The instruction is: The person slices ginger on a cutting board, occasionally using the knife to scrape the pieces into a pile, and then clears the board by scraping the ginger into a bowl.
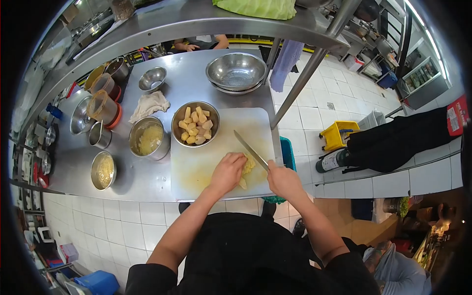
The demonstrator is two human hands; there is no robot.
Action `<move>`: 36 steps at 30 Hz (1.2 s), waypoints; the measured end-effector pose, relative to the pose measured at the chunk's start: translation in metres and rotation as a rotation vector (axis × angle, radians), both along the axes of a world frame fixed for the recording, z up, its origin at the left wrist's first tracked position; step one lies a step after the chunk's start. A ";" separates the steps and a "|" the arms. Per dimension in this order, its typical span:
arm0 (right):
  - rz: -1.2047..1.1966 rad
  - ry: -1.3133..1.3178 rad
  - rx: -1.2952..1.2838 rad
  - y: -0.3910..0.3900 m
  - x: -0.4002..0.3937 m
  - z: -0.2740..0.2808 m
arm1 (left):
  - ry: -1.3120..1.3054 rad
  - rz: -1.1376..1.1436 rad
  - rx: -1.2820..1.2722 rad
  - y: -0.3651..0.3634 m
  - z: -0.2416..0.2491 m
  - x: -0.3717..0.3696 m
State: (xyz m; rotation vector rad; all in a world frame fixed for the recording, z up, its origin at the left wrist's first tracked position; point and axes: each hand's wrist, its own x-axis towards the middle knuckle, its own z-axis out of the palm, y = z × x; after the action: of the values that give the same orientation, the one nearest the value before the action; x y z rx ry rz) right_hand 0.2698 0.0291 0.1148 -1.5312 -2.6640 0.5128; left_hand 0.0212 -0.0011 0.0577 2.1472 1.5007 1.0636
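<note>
My right hand [285, 182] is closed around the handle of a kitchen knife [249, 148], its blade pointing up and left over the white cutting board [196, 169]. My left hand [229, 172] has its fingers curled against a pale yellow peeled root, which looks like ginger and is mostly hidden under them. Cut yellow slices [250, 164] lie between the left fingers and the blade. On the board's upper left corner stands a steel bowl [216, 116] of peeled root chunks [195, 127].
Left of the board are a steel pot [164, 147] and a small bowl [114, 177], both with chopped yellow food. A crumpled cloth [149, 106], plastic containers [103, 109] and stacked bowls [236, 71] stand farther back. A metal shelf [191, 20] and its post [300, 88] border the table.
</note>
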 end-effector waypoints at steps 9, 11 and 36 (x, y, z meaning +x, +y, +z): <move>0.059 -0.143 -0.003 0.027 -0.027 0.009 | 0.248 -0.246 -0.218 0.039 0.014 -0.023; 0.052 -0.145 -0.015 0.027 -0.031 0.017 | 0.234 -0.243 -0.219 0.039 0.015 -0.025; -0.043 -0.133 -0.098 0.030 -0.056 -0.008 | 0.481 -0.385 -0.240 0.058 0.005 -0.022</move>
State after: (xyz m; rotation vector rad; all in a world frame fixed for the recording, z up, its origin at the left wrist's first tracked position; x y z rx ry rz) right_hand 0.2133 0.0587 0.1067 -1.7023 -2.7341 0.5665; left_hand -0.0009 0.0574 0.0622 2.4766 1.2269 0.2336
